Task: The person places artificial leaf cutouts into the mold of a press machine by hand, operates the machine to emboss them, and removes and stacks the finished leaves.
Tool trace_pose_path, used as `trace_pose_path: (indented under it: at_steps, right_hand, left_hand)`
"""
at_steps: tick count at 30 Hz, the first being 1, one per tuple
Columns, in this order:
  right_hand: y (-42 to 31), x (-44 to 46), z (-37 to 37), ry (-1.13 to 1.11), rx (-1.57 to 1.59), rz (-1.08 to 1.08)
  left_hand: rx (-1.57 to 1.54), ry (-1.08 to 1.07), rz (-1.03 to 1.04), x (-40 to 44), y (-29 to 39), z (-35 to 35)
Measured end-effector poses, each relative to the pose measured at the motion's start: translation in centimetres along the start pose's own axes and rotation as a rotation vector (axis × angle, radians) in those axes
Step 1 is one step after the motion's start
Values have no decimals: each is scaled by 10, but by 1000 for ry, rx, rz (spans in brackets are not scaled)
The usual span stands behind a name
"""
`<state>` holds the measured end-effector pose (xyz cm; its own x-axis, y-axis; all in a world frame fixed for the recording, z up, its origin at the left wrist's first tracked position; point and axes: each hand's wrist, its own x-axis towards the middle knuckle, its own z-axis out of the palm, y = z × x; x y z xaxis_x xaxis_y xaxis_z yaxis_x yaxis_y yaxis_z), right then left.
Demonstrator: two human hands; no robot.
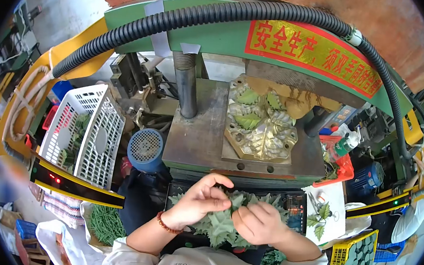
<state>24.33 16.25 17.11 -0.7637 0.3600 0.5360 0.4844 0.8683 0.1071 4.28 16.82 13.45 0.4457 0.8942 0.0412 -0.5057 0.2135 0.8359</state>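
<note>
One white basket (101,140) stands leftmost; two hands, left hand (201,202) and right hand (259,221), curl their fingers above one leaf pile (217,230). At least three leaf pieces (248,120) lie on one mold (268,137). Whether either hand pinches a leaf cannot be told.

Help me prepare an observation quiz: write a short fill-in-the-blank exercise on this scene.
Of the left hand and right hand, only the ____ one has a bracelet at its wrist.
The leaves under the hands are ____ in colour.
The yellow crate is nearer the ____ hand.
The lettering on the gold-coloured sign is ____.
Missing words: left; green; right; red.
</note>
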Motion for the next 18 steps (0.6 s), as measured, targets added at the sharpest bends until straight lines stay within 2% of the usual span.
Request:
trace_pose_path:
  at_steps: [4,8,10,11,13,15,16,18]
  right_hand:
    - [-4,-1,1,137,9,22]
    - [11,-4,9,-53,71,54]
    - [6,-4,4,28,0,19]
    - [1,-8,5,9,-11,59]
    - [-6,-12,8,121,-61,-70]
    - [-17,-16,4,285,-5,-119]
    - [-20,-15,-4,288,-7,-128]
    - [-23,-14,-20,467,242,-142]
  left_hand:
    - [162,-4,80,-8,7,13]
    - [857,121,91,-10,15,21]
    - [551,96,40,-11,12,18]
    - [536,61,13,-12,7,14]
    - [120,-16,-88,-10,0,3]
    - [192,177,-41,-9,-10,-7]
    - [193,179,-32,-4,-11,-16]
    - [269,553,238,4,-8,-34]
